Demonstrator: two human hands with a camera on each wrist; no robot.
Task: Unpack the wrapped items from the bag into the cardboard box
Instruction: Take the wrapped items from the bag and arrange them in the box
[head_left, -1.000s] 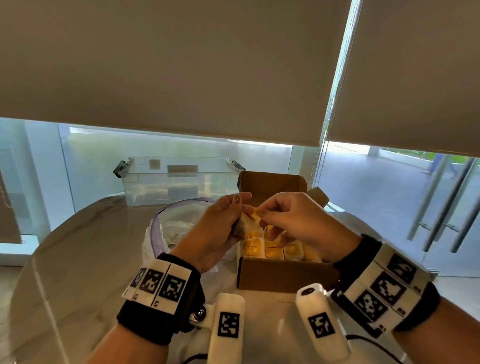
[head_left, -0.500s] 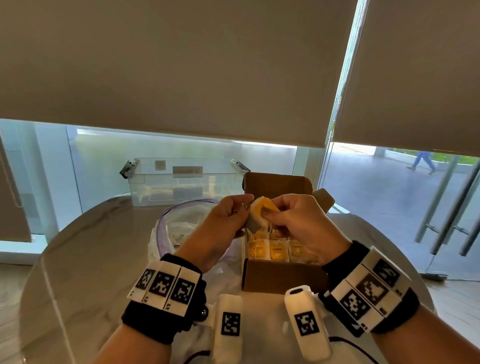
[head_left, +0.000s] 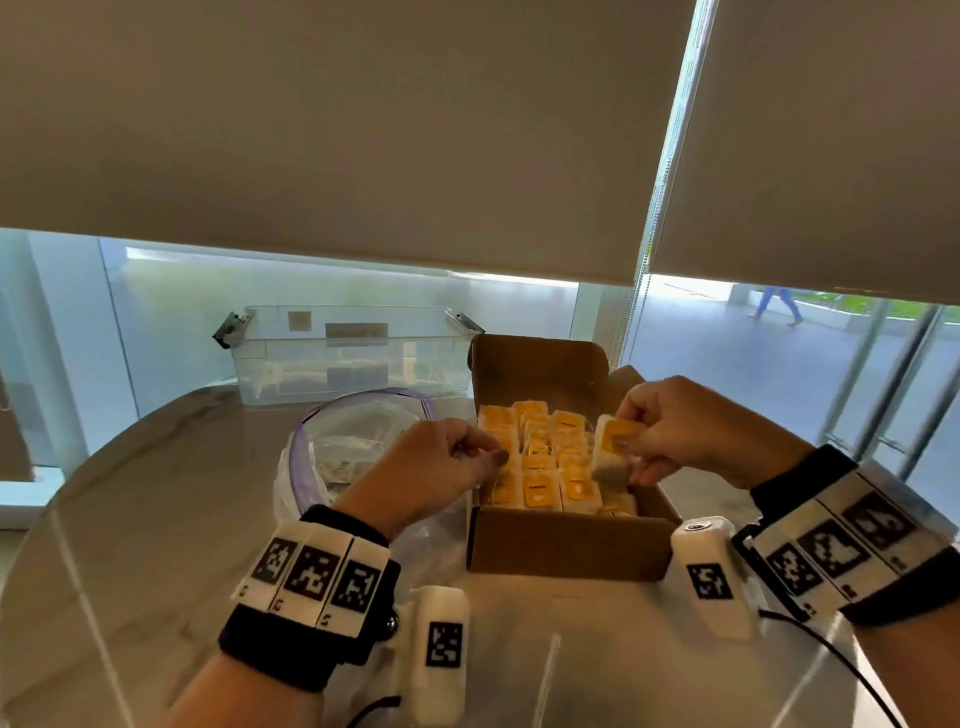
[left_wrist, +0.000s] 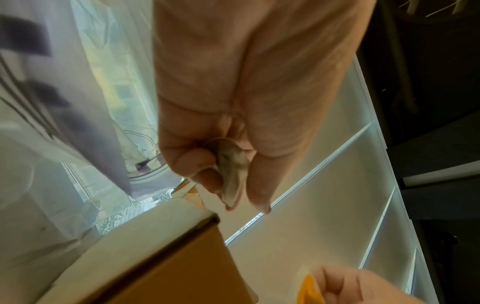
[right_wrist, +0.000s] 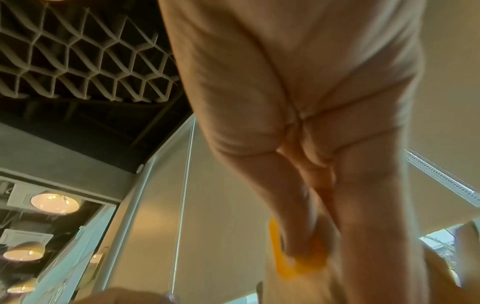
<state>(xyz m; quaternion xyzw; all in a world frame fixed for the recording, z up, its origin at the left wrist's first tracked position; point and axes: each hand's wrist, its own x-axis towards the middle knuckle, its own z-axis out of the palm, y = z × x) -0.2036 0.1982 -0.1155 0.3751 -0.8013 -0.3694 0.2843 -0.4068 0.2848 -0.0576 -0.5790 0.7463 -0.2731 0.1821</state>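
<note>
Head view: the cardboard box (head_left: 566, 551) at frame centre is seen nearly filled; one wrapped item (head_left: 613, 452) is pinched by the right hand (head_left: 696, 431) above it; a scrap (left_wrist: 232, 174) is pinched by the left hand (head_left: 431, 467); more is judged left in the bag (head_left: 332, 452) at centre left.

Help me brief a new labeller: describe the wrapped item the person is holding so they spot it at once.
Find the open cardboard box on the round table, right of the clear plastic bag. Above its right side, the right hand pinches one white wrapped item with an orange label. Unlike the packed rows below, it is lifted clear.
</note>
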